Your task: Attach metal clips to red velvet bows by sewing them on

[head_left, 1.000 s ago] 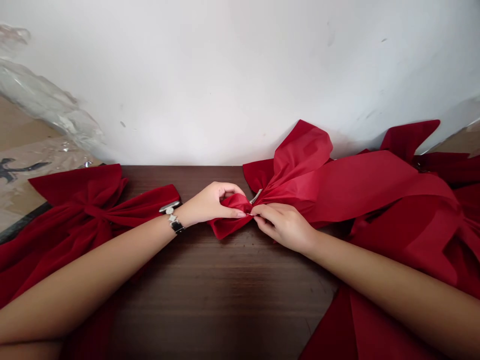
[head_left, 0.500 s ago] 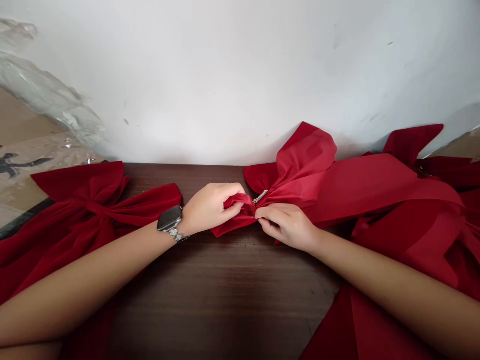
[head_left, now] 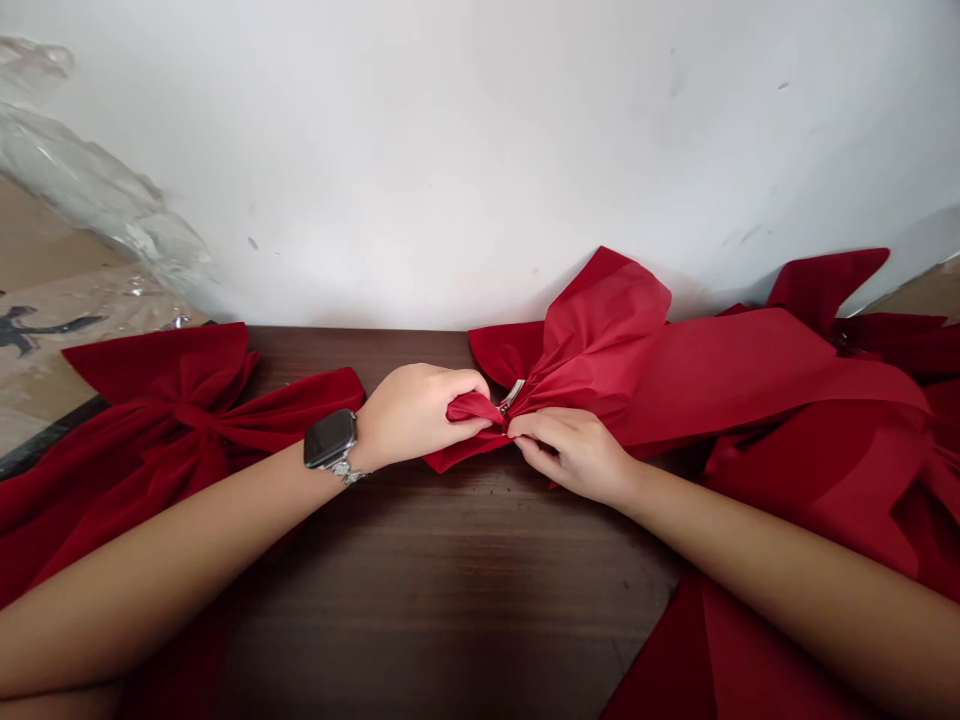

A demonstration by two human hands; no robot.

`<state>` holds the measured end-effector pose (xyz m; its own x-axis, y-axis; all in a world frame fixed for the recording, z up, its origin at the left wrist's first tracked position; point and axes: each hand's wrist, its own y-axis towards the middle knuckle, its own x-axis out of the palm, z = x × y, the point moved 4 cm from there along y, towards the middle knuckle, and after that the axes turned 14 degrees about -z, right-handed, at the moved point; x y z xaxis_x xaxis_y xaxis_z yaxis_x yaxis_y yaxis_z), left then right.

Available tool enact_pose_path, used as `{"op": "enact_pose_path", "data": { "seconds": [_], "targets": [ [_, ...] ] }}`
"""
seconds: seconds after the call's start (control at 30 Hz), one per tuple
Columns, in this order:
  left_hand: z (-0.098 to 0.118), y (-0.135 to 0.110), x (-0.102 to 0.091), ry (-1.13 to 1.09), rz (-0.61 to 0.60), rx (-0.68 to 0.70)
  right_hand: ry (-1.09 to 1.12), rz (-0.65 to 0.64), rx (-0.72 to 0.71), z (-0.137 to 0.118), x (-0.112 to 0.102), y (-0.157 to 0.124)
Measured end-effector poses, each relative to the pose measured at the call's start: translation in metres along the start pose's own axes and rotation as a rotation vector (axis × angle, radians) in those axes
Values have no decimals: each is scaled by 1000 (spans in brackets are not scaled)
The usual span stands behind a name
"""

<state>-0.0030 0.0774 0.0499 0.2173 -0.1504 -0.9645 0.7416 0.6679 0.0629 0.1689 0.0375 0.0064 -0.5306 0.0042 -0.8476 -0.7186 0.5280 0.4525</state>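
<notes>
A large red fabric bow (head_left: pixel 600 330) lies across the middle of the dark wooden table, its paler underside showing. My left hand (head_left: pixel 431 412) is closed around gathered fabric on the left of the bow's centre. Pinched at that centre, the thumb and fingertips of my right hand (head_left: pixel 571 450) hold the bow too; whether they grip something small there is hidden. A metal clip (head_left: pixel 512 396) sticks up from the gathered centre, between and just above the two hands. On my left wrist are a dark smartwatch (head_left: pixel 331 440) and a silver bracelet.
A finished-looking red velvet bow (head_left: pixel 187 415) rests at the left. More red bows (head_left: pixel 832 470) are heaped on the right. Behind the table (head_left: pixel 450 590) rises a white wall (head_left: pixel 450 160). A taped cardboard box (head_left: pixel 52 330) with clear plastic wrap (head_left: pixel 112 190) stands at the far left.
The metal clip and the bow's upper loops have shifted slightly left and tilted. My left hand has rolled a little, squeezing the fabric tighter; my right hand has barely moved.
</notes>
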Motion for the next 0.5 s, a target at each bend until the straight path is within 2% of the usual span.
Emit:
{"op": "enact_pose_path", "data": {
  "seconds": [0.13,0.3,0.4,0.5],
  "targets": [
    [9,-4,4,241,117,147,11,43,0,-2,-1,1],
    [13,-14,6,469,321,380,-1,66,0,-3,-3,0],
    [10,-17,4,467,353,421,-72,39,-4,-3,-3,-1],
    [6,-16,3,316,348,392,-171,11,-9,-4,-3,-1]
  ]
}}
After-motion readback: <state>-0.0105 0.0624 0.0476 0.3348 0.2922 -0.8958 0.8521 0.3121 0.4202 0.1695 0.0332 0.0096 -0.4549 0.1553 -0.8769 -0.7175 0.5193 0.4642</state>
